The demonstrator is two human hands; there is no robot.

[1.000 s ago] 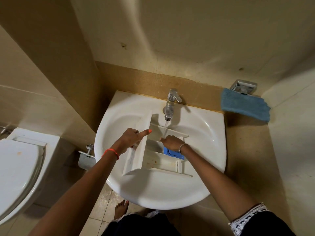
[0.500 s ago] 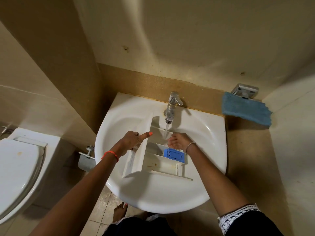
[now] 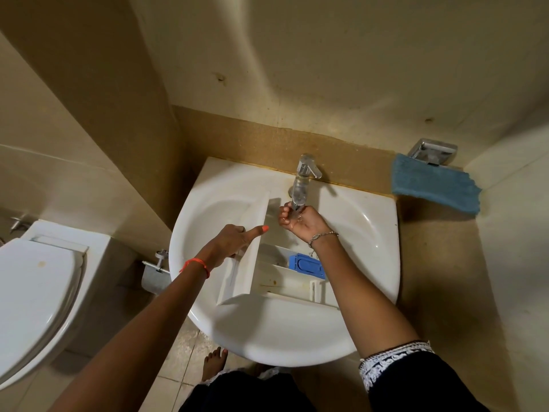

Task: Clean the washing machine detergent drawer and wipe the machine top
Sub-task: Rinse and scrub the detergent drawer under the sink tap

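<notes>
Lifted off the detergent drawer, the right hand now sits palm-up under the tap, fingers loosely cupped together and pinching nothing. The left hand grips the drawer's front panel, thumb stretched out. The drawer lies in the sink, with its blue insert showing.

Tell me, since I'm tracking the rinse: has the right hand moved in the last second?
Yes. The right hand went from the drawer up to the tap spout.
</notes>
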